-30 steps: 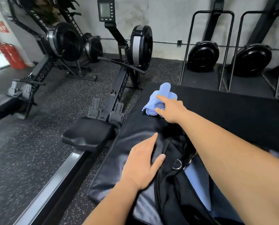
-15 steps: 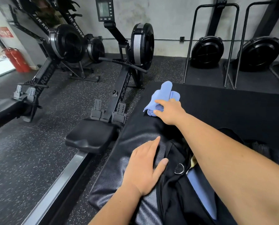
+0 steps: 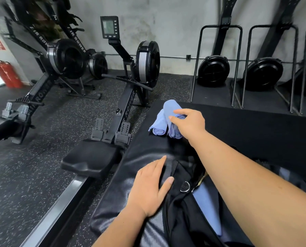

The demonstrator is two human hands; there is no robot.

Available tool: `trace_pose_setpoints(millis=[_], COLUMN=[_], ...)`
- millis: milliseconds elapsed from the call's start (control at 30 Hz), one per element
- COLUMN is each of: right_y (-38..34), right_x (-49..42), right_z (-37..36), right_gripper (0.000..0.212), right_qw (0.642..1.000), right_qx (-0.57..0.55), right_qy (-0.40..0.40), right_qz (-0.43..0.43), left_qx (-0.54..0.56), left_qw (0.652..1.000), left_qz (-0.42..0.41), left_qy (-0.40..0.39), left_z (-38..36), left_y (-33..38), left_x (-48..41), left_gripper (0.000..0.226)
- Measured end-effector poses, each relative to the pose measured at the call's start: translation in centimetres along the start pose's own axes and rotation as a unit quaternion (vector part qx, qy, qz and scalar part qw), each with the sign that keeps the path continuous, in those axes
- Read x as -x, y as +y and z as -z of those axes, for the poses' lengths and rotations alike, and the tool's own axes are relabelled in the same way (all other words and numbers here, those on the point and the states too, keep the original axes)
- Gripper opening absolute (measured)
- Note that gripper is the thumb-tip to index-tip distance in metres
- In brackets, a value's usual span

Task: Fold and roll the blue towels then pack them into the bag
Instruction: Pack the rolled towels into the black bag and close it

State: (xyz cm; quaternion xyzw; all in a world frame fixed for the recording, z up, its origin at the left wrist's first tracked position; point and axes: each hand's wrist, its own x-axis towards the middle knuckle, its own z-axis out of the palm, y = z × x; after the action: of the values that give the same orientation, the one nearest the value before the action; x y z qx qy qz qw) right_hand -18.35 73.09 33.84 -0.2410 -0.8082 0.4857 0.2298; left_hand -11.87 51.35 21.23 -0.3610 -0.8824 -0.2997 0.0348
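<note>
**Right hand on a rolled towel, left hand flat at the bag**

I see one rolled blue towel (image 3: 167, 108) wrapped by the fingers of the right hand (image 3: 189, 125), index finger lying across its top. The far end of the roll points away from me. A second roll (image 3: 158, 126) lies touching its left side. Both sit on the black pad (image 3: 246, 132), towards its far left corner.

Nearer me, the black bag (image 3: 180, 221) lies open on the same pad, with a folded blue towel (image 3: 207, 207) inside it and a metal D-ring (image 3: 184, 186) at its rim. The left hand (image 3: 148, 189) rests flat with straight fingers, gripping nothing, its thumb on the bag's left edge.

A rowing machine (image 3: 130, 97) stands on the speckled floor (image 3: 32, 175) left of the pad.
</note>
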Motion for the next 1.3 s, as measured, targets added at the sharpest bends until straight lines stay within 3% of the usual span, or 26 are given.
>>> trace_pose_setpoints(millis=[133, 233, 300, 433, 533, 600, 733, 900, 1000, 1133, 1200, 1300], right_y=[-0.8, -1.3, -2.0, -3.3, -4.5, -5.2, -5.7, -5.1, -4.3, -3.5, -3.1, -2.1], right_x=[3.1, 5.7, 7.6, 10.4, 12.4, 13.7, 16.5, 19.1, 20.5, 22.0, 22.3, 22.5], right_z=[2.9, 5.4, 7.0, 9.7, 11.4, 12.4, 14.9, 18.3, 20.8, 24.0, 25.0, 26.1], right_gripper=[0.013, 0.013, 0.014, 0.015, 0.013, 0.014, 0.017, 0.023, 0.028, 0.027, 0.018, 0.014], right_qw=[1.0, 1.0, 0.999, 0.998, 0.997, 0.996, 0.988, 0.964, 0.948, 0.946, 0.951, 0.974], right_qx=[-0.024, 0.007, 0.027, 0.032, -0.002, -0.03, -0.137, -0.222, -0.224, -0.176, -0.161, -0.144], right_qy=[0.004, -0.008, -0.019, -0.018, -0.017, -0.026, -0.058, -0.145, -0.222, -0.265, -0.253, -0.166], right_qz=[0.0, 0.013, 0.023, 0.052, 0.069, 0.077, 0.038, -0.024, -0.046, -0.064, -0.071, -0.056], left_qx=[0.074, 0.171, 0.225, 0.231, 0.272, 0.337, 0.489, 0.55, 0.553, 0.536, 0.522, 0.516], left_qw=[0.997, 0.98, 0.965, 0.958, 0.946, 0.925, 0.852, 0.811, 0.809, 0.822, 0.835, 0.843], left_qz=[0.032, 0.095, 0.134, 0.135, 0.149, 0.164, 0.171, 0.191, 0.194, 0.189, 0.171, 0.151], left_qy=[-0.01, -0.029, 0.005, 0.107, 0.089, 0.067, 0.075, 0.067, 0.05, 0.025, 0.012, -0.015], left_z=[0.5, 1.4, 2.7, 6.7, 9.6, 11.0, 12.9, 13.1, 12.4, 10.6, 9.8, 8.8], left_y=[-0.2, 0.7, 2.0, 5.8, 8.5, 10.2, 14.5, 18.6, 21.1, 23.5, 24.3, 25.9], left_x=[-0.1, -0.7, -1.6, -4.0, -6.1, -6.9, -6.1, -4.1, -3.2, -2.7, -2.4, -1.5], left_gripper=[0.077, 0.081, 0.073, 0.047, 0.052, 0.056, 0.038, 0.069, 0.082, 0.082, 0.083, 0.078])
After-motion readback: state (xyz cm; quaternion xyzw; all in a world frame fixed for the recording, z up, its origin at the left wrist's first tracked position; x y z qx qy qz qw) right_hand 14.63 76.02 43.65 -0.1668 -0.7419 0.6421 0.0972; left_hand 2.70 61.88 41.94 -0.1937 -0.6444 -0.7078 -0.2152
